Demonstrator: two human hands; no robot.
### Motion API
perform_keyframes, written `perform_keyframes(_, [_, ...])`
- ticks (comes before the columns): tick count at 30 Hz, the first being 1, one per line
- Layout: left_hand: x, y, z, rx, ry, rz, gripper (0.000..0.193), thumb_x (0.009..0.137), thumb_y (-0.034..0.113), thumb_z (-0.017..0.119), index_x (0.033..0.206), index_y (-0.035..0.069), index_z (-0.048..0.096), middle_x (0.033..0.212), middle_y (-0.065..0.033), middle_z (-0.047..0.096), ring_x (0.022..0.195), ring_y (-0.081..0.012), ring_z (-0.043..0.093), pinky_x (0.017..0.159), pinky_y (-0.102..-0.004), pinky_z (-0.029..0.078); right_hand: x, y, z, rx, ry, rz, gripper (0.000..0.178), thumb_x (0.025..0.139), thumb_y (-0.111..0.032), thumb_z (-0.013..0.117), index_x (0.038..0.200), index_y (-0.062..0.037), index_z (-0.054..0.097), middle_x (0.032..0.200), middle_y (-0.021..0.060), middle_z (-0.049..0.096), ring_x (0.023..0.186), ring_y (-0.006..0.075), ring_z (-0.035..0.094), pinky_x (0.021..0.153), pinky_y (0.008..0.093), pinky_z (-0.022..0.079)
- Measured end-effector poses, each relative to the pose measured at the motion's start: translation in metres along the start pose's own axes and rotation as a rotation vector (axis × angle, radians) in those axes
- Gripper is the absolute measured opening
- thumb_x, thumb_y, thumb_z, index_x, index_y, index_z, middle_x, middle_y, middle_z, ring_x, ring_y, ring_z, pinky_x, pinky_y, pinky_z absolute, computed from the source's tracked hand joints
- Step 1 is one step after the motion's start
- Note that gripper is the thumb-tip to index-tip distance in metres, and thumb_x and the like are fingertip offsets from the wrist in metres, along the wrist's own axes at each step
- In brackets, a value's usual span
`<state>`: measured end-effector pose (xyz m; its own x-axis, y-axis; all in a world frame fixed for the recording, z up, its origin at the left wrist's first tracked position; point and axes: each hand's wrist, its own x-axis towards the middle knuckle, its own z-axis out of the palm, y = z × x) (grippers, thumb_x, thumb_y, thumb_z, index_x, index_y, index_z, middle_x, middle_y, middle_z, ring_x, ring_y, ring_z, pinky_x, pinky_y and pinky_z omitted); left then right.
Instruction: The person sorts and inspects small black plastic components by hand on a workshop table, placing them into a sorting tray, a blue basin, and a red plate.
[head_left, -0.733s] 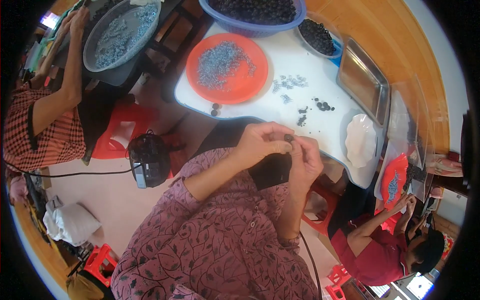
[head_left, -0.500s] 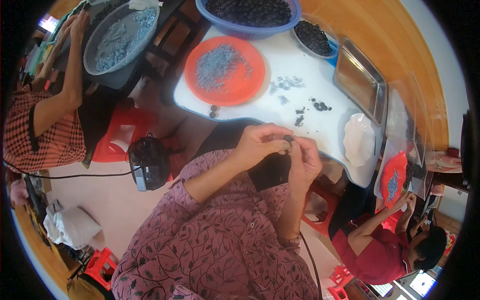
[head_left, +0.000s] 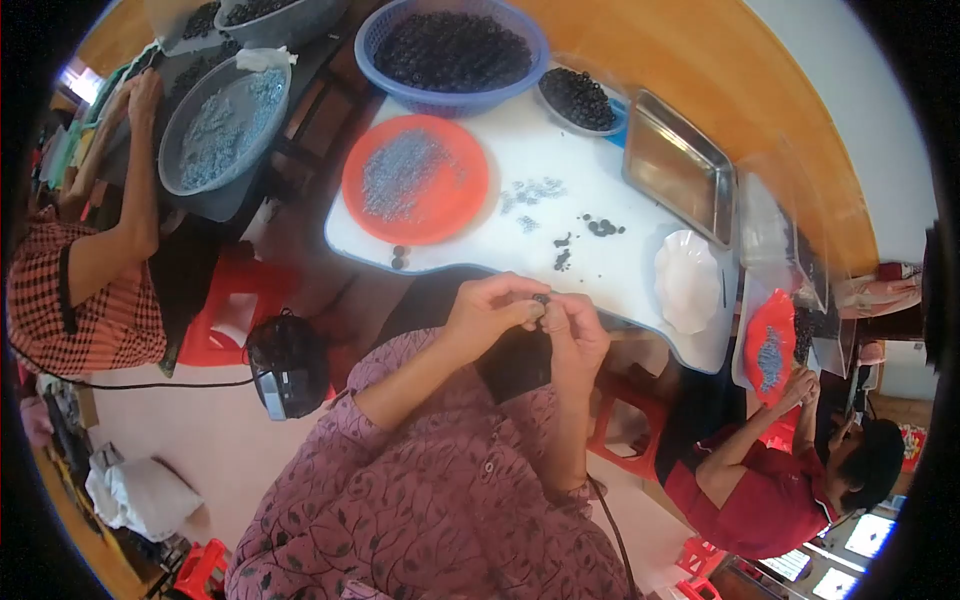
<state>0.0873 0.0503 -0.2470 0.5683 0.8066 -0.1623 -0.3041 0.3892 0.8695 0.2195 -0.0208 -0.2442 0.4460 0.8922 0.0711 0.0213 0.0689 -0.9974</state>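
Note:
Just past the table's near edge, my two hands meet at the fingertips around a small dark round piece (head_left: 541, 299). My left hand (head_left: 488, 318) pinches it from the left, thumb and forefinger together. From the other side my right hand (head_left: 577, 338) also closes its fingertips on it. Much of the piece is hidden by the fingers, so its exact kind does not show. Beyond them on the white table (head_left: 480, 235) lie small black round pieces (head_left: 604, 227), black bits (head_left: 563, 252) and little clear-grey parts (head_left: 533, 192). An orange-red plate (head_left: 460, 215) carries a heap of similar grey parts.
At the back stand a blue basket (head_left: 372, 50) of black pieces and a smaller bowl (head_left: 550, 107) of them. A metal tray (head_left: 683, 165) and a white scalloped dish (head_left: 688, 280) are at right. Co-workers sit left (head_left: 90, 290) and right (head_left: 750, 505).
The view has shifted, so the table and its contents sit lower and further left. Both hands keep their pinch on the small dark piece.

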Motion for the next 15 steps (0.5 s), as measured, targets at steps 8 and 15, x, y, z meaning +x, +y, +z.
perform_keyframes(8, [0.000, -0.006, -0.002, -0.098, -0.081, -0.014, 0.019, 0.088, 0.002, 0.065, 0.107, -0.002, 0.067, 0.086, -0.0060, 0.067, 0.069, -0.0092, 0.060, 0.065, -0.0233, 0.051, -0.002, -0.007, -0.005, 0.073, -0.053, -0.001, 0.006, 0.092, -0.006, 0.063, 0.090, -0.0002, 0.062, 0.086, -0.0009, 0.057, 0.078, 0.0059, 0.050, 0.071, 0.0200, 0.041])
perform_keyframes(15, [-0.001, -0.001, 0.002, 0.028, -0.032, 0.085, 0.017, 0.089, 0.005, 0.066, 0.105, -0.001, 0.068, 0.082, -0.0028, 0.066, 0.068, -0.0064, 0.060, 0.062, -0.0208, 0.052, -0.005, -0.001, 0.003, -0.060, 0.023, 0.038, 0.008, 0.094, -0.007, 0.060, 0.089, -0.0009, 0.060, 0.086, -0.0002, 0.057, 0.078, 0.0059, 0.049, 0.070, 0.0201, 0.041])
